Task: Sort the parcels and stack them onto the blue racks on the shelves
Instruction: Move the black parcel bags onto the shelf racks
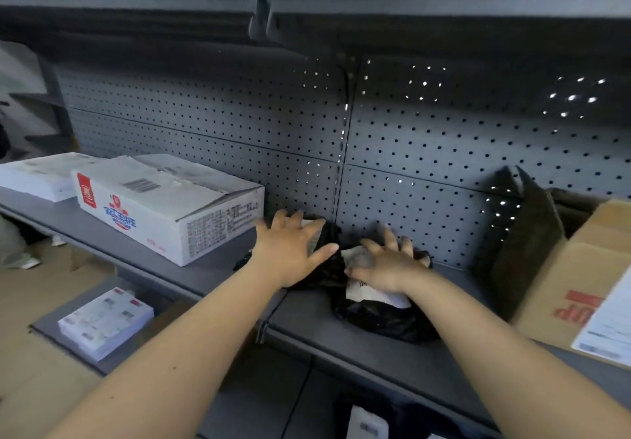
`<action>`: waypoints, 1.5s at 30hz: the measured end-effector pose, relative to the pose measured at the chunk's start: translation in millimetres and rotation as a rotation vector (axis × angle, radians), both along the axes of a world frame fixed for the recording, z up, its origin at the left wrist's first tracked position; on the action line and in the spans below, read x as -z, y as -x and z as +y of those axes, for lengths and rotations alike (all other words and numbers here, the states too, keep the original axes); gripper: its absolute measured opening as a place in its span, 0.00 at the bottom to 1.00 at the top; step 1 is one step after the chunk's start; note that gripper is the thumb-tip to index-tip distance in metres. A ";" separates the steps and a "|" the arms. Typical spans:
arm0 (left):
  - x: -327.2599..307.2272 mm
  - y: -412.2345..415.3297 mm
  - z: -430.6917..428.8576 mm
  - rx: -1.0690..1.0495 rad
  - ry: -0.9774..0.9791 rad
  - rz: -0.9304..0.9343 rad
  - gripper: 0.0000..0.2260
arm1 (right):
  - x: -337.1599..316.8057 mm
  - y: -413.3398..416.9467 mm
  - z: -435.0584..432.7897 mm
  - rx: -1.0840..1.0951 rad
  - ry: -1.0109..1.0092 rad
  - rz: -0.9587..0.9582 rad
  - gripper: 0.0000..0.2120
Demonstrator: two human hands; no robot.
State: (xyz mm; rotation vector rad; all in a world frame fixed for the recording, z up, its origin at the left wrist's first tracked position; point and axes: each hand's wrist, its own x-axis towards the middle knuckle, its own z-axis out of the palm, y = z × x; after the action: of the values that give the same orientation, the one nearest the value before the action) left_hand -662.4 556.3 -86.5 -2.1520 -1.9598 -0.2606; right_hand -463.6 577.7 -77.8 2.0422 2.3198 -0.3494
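Right hand flat on black parcel, label up, left hand alongside

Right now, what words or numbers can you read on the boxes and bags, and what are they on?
"UP": red letters on the brown cardboard box, rest hidden; unsure.
White box: blue Chinese characters, red logo, barcode, small print; too blurred to read.
White labels on the black bags: too blurred.
Paper sheet on the brown box: too blurred.

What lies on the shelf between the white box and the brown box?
Head view: black parcels under the left hand and right hand, plus an upright dark bag beside the brown box.
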 end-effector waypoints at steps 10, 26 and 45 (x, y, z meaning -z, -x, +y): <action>20.1 5.6 30.6 0.079 0.210 -0.044 0.29 | 11.9 5.5 15.0 -0.025 0.049 -0.037 0.42; 26.8 15.9 26.0 0.243 0.212 0.004 0.26 | 20.6 15.8 -30.5 0.279 -0.028 -0.016 0.46; 24.3 41.5 -4.7 0.493 0.208 -0.035 0.26 | 18.4 50.4 -100.6 0.543 -0.168 0.018 0.37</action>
State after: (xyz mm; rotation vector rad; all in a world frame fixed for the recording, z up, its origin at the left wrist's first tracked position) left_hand -703.9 551.6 -110.8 -2.7627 -1.4967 -0.1764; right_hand -514.0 477.1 -96.2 2.7425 1.8148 -0.1845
